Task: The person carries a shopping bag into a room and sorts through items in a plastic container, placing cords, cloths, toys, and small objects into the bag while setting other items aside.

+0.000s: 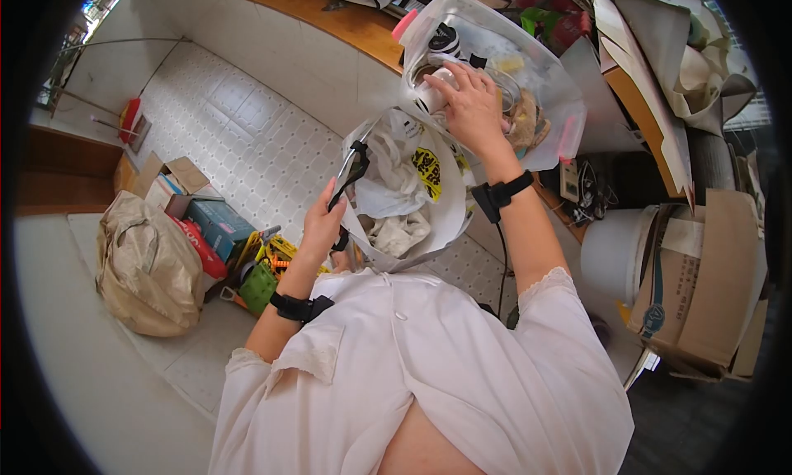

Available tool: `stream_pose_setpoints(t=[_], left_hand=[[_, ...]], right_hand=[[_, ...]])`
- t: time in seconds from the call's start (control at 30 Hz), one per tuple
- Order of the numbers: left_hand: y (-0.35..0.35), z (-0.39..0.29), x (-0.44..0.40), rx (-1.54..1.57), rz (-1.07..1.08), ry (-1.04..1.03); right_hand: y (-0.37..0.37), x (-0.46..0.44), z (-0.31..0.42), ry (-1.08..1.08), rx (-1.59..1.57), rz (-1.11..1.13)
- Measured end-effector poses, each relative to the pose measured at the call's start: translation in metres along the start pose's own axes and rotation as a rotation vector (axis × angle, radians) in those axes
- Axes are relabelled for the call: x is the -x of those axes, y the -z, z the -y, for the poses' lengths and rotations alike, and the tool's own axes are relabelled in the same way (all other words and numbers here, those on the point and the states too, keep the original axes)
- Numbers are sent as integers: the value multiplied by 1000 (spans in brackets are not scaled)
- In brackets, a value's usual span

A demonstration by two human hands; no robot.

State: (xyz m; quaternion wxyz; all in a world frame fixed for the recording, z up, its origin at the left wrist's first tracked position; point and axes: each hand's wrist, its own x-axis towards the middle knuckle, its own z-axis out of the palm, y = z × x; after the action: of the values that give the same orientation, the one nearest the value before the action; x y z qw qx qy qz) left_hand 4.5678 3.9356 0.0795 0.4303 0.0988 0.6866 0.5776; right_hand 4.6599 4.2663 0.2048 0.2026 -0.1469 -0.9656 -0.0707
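Note:
My left hand [322,228] is closed on a black-handled tool [356,166] with a thin metal end, which points up over the rim of a white bag. The open bag [450,228] holds crumpled white plastic and a yellow-and-black wrapper [426,173]. My right hand [476,112] reaches into a clear plastic bin [568,104], its fingers curled round a white cylindrical object [435,91]. Beside that hand in the bin are a black round item [444,39], clear plastic and a brownish bundle [525,124].
Lower left, a beige bag [148,265] stands next to a blue box [219,226] and a green item [260,287]. At the right are a white bucket [610,248], cardboard boxes [718,277] and coiled cables [592,190]. A wooden ledge [330,21] runs behind the bin.

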Motion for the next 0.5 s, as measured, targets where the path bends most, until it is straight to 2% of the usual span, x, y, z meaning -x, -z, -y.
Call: stream_pose_setpoints(t=[0.2,0.3,0.5], left_hand=[[2,5,0,-1,-17,-16],[3,14,-5,5,-44,-33],[1,14,-6,-21,-58,-6]], right_hand=[[-5,-11,-18,20,117,90],[3,-5,-33,-80,34,-53],[1,20,-72,-316,116,-40]])
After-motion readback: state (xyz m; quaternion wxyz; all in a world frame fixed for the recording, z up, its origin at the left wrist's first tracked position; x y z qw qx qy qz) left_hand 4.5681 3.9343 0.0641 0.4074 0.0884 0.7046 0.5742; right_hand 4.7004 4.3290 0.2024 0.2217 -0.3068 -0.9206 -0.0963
